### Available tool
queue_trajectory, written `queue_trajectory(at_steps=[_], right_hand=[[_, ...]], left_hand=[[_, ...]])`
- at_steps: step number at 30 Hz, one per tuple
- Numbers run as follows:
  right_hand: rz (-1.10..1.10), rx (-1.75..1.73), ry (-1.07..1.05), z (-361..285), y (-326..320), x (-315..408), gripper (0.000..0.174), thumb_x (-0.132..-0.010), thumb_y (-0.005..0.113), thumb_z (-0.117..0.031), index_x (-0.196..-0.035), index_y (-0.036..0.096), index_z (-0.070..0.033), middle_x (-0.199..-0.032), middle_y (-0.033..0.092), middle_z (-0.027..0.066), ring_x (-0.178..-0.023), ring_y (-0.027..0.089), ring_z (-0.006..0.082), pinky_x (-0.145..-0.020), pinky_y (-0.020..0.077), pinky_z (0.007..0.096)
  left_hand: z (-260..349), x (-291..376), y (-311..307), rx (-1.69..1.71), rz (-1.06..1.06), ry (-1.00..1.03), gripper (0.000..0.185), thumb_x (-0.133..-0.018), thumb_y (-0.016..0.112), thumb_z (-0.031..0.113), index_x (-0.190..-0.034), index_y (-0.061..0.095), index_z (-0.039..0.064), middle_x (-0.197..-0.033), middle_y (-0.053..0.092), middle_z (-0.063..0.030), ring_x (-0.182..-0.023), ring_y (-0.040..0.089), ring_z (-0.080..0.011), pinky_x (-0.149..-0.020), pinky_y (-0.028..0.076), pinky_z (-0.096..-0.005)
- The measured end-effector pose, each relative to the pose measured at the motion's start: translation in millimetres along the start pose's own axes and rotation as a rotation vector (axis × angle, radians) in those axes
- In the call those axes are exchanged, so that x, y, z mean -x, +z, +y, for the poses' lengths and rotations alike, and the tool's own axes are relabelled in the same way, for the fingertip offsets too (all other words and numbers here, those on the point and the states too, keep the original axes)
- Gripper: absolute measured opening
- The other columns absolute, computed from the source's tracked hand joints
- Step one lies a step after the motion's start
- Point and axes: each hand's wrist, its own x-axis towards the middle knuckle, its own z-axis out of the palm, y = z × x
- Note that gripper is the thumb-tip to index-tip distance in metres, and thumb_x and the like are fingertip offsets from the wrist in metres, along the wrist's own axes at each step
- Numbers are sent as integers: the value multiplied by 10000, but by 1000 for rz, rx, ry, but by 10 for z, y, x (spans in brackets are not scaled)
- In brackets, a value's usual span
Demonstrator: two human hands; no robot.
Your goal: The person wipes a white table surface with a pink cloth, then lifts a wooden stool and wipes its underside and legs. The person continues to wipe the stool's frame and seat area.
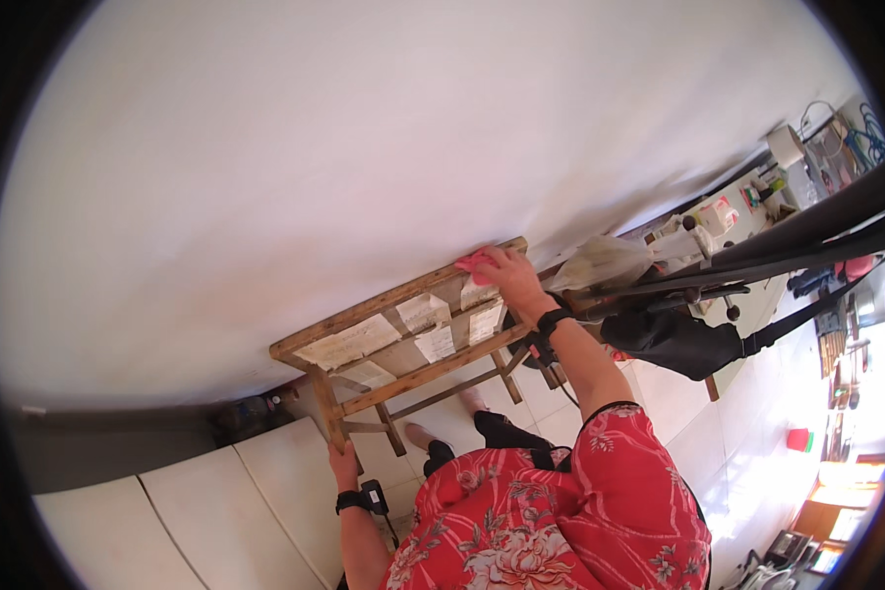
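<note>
A wooden bench frame (398,295) is tilted against the white wall, with paper-covered panels (354,341) between its rails. My right hand (512,276) presses a pink cloth (479,263) on the top rail near its right end. Low at the left, my left hand (344,461) grips a wooden leg of the bench. Both wrists wear black bands. The fingertips of my right hand are partly hidden in the cloth.
White cabinet panels (214,509) lie at the lower left. At the right are a plastic bag (605,262), a black bag (671,343) with a strap, and a cluttered table (752,302). My feet stand on the tiled floor (678,413) below the bench.
</note>
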Motion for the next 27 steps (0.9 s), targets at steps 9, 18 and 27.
queue_trajectory(at_steps=[9, 18, 27], right_hand=[[126, -158, 873, 915, -231, 555, 442, -736, 632, -31, -1153, 600, -174, -1194, 554, 113, -1028, 562, 337, -871, 481, 416], [218, -416, 984, 440, 451, 415, 447, -721, 727, -138, -1117, 537, -60, -1180, 563, 172, -1046, 571, 376, -836, 495, 430], [343, -438, 913, 629, 677, 633, 457, -688, 760, -173, -1084, 570, -46, -1069, 625, 203, -1026, 589, 386, -870, 479, 426]], left_hand=[[-10, -3, 23, 62, 5, 11, 421, -881, 609, 237, -1206, 516, -13, -1096, 611, -149, -981, 585, -249, -864, 461, -363], [212, 44, -43, -57, -34, -93, 371, -907, 598, 207, -1195, 515, -12, -1069, 611, -136, -949, 577, -259, -828, 459, -380], [120, 27, -15, -56, -12, -60, 395, -902, 602, 226, -1204, 516, -14, -1069, 611, -151, -948, 574, -262, -827, 454, -384]])
